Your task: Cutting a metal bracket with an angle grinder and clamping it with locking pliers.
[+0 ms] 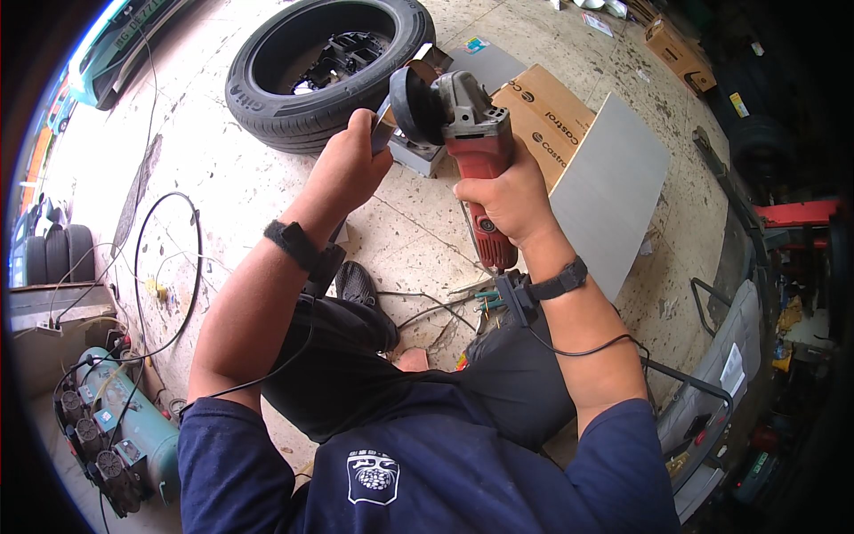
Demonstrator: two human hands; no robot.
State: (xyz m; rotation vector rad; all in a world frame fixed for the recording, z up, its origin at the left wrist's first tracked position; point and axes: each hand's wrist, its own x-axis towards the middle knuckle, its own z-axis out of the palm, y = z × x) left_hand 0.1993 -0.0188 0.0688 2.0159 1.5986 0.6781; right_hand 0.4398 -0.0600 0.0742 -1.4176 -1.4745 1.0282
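Note:
My right hand [511,200] grips a red angle grinder [473,141], its dark round head [414,107] pointed left. My left hand [360,160], fingers closed, holds a small flat piece [384,126] at the grinder's head; the piece is mostly hidden by the head and my fingers. Just behind them a tire [267,107] lies flat with black parts [342,58] inside it. A grey metal object [414,158] sits below the grinder head. To the right, a cardboard sheet [543,120] and a pale grey panel [614,187] lie on the floor [213,169].
A teal air compressor [133,427] stands at the lower left, near stacked tires [58,254] and looping hoses. A folded grey chair [712,383] is at the right, beside dark clutter. A cardboard box [676,53] and more tires [761,147] are at the back right.

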